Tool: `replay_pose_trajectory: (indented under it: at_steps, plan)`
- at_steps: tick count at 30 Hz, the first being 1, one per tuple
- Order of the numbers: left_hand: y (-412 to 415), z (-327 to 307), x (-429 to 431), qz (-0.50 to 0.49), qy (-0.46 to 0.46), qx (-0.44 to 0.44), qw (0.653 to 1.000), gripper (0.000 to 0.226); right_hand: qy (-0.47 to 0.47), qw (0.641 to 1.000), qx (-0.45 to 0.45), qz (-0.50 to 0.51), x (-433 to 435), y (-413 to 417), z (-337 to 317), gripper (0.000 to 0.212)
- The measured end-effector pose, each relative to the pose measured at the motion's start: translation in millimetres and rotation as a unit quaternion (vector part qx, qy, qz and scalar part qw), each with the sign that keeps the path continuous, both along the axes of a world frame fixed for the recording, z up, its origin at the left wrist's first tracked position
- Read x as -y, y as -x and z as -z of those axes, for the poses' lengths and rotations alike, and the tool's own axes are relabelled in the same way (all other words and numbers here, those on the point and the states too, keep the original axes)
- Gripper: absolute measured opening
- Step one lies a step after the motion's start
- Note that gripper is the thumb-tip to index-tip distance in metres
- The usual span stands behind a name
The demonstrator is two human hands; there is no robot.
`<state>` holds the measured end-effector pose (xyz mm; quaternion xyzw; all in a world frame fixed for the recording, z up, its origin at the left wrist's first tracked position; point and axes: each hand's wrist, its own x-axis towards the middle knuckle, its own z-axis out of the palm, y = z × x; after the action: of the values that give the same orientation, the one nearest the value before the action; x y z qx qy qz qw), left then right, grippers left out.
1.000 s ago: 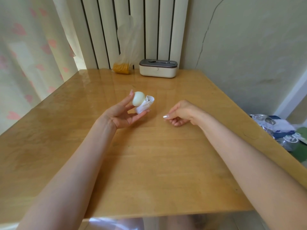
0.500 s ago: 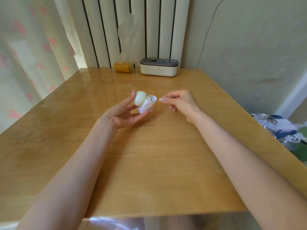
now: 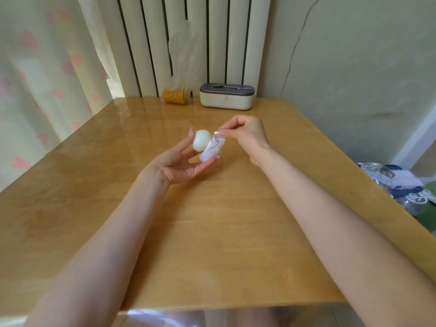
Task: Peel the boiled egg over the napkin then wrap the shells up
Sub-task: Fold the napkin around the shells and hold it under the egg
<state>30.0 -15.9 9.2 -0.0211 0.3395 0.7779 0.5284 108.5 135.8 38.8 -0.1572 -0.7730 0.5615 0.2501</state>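
Observation:
My left hand is raised palm-up above the middle of the wooden table. Its fingertips hold a smooth white peeled egg. A small folded white napkin bundle lies on the lower fingers of the same hand, just right of the egg. My right hand is level with it on the right. Its thumb and forefinger pinch the bundle's top edge. What is inside the bundle is hidden.
At the table's far edge stand a cream lunch box with a dark lid and a clear plastic bag holding a corn cob, both against a radiator. A curtain hangs at left. Bags and clutter lie on the floor at right.
My right hand rose from the table, moved left and took the napkin bundle's top edge between thumb and forefinger. My left hand kept holding the egg and bundle, almost still.

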Motion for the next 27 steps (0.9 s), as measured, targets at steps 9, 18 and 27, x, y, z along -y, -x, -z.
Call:
replay_pose_trajectory:
  at_steps: [9, 18, 27]
  plan:
    - [1, 1, -1, -0.009, 0.022, -0.028, 0.999, 0.065, -0.125, 0.92, 0.355, -0.109, -21, -33, 24, 0.021]
    - [3, 2, 0, -0.028, 0.024, -0.039, 0.999, 0.062, -0.244, 0.886, 0.394, -0.027, -8, -20, 35, 0.03]
    - [5, 2, 3, -0.034, 0.016, -0.02, 0.999, 0.063, -0.348, 0.845, 0.406, -0.01, 2, -19, 32, 0.029]
